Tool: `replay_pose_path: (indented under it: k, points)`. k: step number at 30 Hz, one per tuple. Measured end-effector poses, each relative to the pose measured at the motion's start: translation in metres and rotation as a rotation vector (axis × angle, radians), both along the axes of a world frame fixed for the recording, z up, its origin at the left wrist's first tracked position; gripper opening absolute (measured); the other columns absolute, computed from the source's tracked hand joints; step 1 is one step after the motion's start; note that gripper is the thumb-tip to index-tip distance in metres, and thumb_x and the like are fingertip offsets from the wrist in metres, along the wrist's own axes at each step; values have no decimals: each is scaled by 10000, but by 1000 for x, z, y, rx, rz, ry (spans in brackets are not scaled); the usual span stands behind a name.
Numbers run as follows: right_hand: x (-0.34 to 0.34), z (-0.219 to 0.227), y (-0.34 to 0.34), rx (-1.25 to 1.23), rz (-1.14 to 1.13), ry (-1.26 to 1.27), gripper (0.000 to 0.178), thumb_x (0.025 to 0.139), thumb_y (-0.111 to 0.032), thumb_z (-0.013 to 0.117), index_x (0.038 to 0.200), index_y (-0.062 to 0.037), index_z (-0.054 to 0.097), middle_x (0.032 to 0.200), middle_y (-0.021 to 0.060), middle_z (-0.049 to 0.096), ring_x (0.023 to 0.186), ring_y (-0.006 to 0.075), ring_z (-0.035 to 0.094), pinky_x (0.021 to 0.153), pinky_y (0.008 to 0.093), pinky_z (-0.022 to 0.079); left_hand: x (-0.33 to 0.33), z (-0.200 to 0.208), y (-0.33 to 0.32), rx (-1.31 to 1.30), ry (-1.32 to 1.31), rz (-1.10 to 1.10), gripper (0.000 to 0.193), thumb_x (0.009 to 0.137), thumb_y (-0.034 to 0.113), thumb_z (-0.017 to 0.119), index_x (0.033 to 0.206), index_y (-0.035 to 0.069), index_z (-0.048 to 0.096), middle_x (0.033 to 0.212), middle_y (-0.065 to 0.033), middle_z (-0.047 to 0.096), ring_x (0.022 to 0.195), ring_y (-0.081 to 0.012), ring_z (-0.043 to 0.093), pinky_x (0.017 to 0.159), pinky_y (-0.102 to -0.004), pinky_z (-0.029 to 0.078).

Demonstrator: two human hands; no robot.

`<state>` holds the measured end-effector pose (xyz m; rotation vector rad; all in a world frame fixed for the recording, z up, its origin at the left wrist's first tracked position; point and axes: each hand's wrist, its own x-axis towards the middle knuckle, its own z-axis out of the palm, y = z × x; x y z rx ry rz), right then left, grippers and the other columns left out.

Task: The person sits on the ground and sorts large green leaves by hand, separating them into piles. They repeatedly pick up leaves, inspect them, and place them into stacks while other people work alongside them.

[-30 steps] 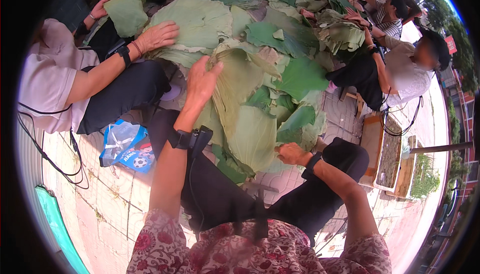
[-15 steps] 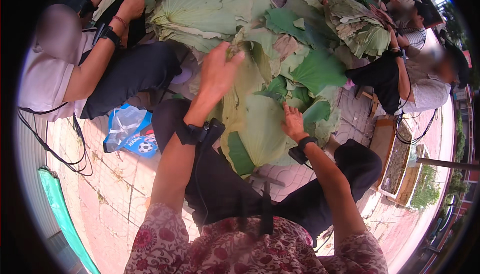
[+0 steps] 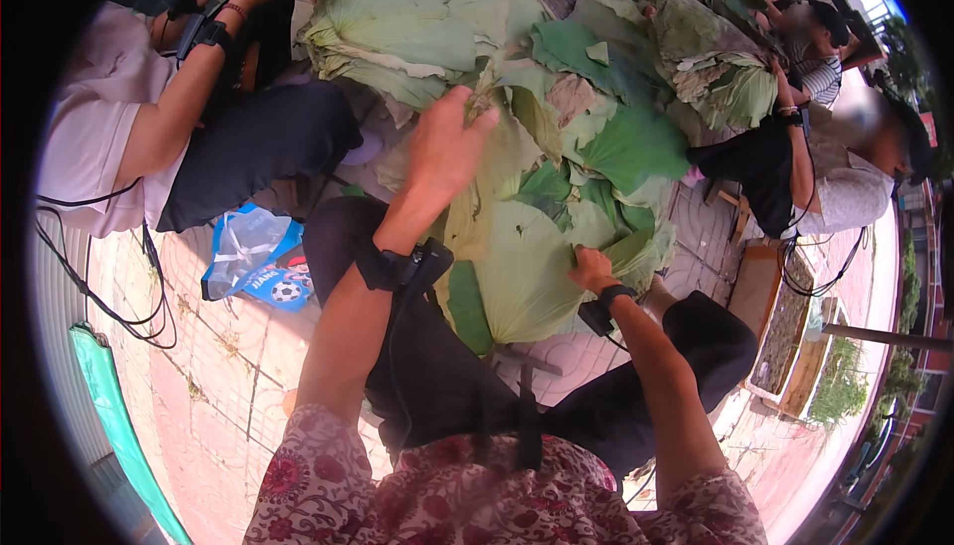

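Note:
A broad pale green lotus leaf (image 3: pixel 527 272) lies spread before my knees, a small dark spot on it. At its right edge my right hand (image 3: pixel 592 270) has its fingers curled in, gripping the leaf. My left hand (image 3: pixel 447 148) is raised over the left part of the pile, thumb and fingers closed on a crumpled, yellowish bit of lotus leaf (image 3: pixel 481 105). Part of that leaf is hidden behind the hand. Darker green lotus leaves (image 3: pixel 636 148) lie just beyond my right hand, and a large pale lotus leaf (image 3: pixel 417 13) sits past my left.
Co-workers sit on both sides; a person's dark-trousered leg (image 3: pixel 258 148) is close on my left. A blue and clear plastic bag (image 3: pixel 260 257) lies on the paving by my left knee. Wooden planter boxes (image 3: pixel 785 331) stand to the right, and a green rolled sheet (image 3: pixel 124 431) lies far left.
My right hand has gone from lying flat on the leaf to curled at its edge, a little nearer me. My left hand has barely moved. The left co-worker's leaf has shifted up, mostly out of view.

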<state>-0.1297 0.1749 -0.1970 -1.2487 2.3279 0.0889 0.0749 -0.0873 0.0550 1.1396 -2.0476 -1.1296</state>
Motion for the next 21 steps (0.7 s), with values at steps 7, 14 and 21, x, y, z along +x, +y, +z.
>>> replay_pose_path:
  k: [7,14,21]
  points:
    - [-66,123,-12,-605,-383,-381,348,749,-180,716,1048,-9,673,885,172,701,817,283,682,748,354,512,1,-2,2,-9,36,-6,631,887,363,650,1305,-89,511,1277,-289,562,1205,-382,540,1012,-401,416]
    - [-142,155,36,-502,-123,894,469,744,-68,650,1207,-69,574,1044,127,623,989,317,590,798,402,499,-1,-2,3,-52,49,10,611,887,344,648,1292,-93,515,1246,-287,580,1160,-376,569,960,-401,448]
    - [-61,33,96,204,133,-28,763,701,-265,786,1357,-73,448,1283,212,507,1231,400,479,1001,452,446,-15,-6,5,-62,52,-20,563,885,307,650,1258,-98,533,1154,-267,623,1027,-351,602,883,-391,456]
